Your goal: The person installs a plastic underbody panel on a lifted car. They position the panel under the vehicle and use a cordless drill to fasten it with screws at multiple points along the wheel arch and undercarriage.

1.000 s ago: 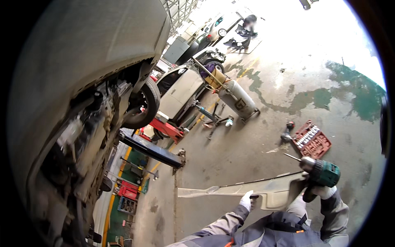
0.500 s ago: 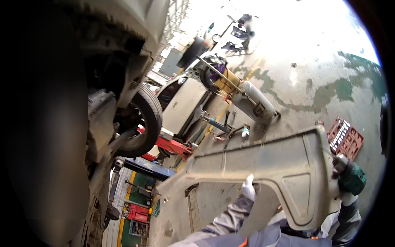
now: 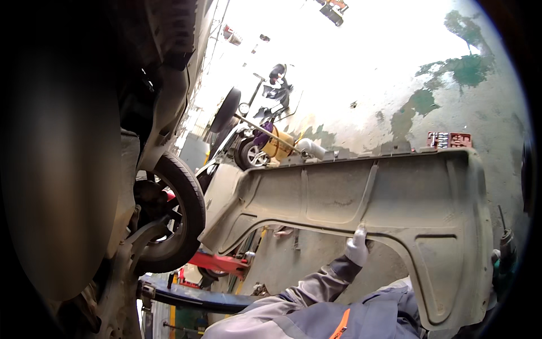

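Note:
A large grey moulded panel (image 3: 333,198), shaped like an underbody shield with ribs and a wide cut-out, stretches across the front of me. My left hand (image 3: 357,248), in a white glove, is closed on the edge of that cut-out, with its thumb lying on the face of the panel. Beyond the panel's right end shows a dark and green power drill (image 3: 507,246) with a thin bit pointing up. My right hand is at this drill, mostly hidden by the panel and the dark rim of the picture.
A raised car's underside and wheel (image 3: 178,214) take up the left. Below the wheel are a red lift arm (image 3: 217,263) and a blue beam (image 3: 197,298). Behind the panel stand a yellow cylinder (image 3: 279,144) and a light tank (image 3: 310,148). An open red socket set (image 3: 450,140) lies on the floor.
The panel has turned more level and come nearer the car's wheel, my left hand moving with it. The drill has shifted right, its bit now upward. My view has swung round.

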Tool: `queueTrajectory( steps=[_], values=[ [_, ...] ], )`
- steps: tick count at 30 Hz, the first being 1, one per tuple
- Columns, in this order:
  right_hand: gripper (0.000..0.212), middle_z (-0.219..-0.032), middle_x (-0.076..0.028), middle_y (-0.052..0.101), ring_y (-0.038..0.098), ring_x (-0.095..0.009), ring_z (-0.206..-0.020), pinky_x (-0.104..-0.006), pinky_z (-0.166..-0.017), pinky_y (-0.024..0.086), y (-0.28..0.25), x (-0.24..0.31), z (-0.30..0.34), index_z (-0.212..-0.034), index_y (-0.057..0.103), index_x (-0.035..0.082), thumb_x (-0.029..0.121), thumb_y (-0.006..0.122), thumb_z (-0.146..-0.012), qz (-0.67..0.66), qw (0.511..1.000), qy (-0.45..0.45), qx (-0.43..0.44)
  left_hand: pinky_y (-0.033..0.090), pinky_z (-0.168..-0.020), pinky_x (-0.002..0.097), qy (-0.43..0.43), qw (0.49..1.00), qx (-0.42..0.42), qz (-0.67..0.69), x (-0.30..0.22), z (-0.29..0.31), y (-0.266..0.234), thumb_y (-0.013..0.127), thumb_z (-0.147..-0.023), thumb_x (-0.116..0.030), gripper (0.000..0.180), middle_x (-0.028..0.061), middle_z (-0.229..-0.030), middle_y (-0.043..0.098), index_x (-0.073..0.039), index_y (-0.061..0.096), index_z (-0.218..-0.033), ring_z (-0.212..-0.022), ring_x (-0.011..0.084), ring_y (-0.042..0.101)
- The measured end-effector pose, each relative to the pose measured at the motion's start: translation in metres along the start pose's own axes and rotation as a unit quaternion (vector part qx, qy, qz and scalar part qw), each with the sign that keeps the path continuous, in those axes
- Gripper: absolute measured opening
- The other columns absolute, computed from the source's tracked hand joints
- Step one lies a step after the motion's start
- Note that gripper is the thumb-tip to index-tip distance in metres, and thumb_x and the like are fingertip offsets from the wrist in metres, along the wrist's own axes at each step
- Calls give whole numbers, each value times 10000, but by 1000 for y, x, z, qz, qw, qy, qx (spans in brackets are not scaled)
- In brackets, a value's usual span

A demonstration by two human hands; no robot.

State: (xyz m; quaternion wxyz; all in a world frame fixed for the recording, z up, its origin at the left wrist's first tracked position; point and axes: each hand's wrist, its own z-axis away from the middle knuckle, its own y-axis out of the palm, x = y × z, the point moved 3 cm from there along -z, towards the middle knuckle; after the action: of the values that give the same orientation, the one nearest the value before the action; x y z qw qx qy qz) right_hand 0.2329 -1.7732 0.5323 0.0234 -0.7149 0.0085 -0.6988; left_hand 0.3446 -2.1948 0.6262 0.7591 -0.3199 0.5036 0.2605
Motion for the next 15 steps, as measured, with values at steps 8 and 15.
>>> queueTrajectory(
  steps=[8,15],
  values=[
    [451,-981,-55,634,623,-141,-755,-246,-665,520,-117,-85,186,-1300,491,44,0,583,-861,-89,971,113,-188,280,-418,263,182,956,206,105,-62,86,70,445,-1006,-357,398,-17,-518,412,-110,478,-696,-418,97,366],
    [555,-1033,-55,632,628,-140,-782,-244,-701,536,-196,-158,331,-1381,430,59,-6,586,-853,-196,920,129,-315,271,-395,263,313,886,307,149,-153,141,104,369,-1016,-351,389,-14,-507,394,-98,467,-739,-403,100,346]
  ],
)
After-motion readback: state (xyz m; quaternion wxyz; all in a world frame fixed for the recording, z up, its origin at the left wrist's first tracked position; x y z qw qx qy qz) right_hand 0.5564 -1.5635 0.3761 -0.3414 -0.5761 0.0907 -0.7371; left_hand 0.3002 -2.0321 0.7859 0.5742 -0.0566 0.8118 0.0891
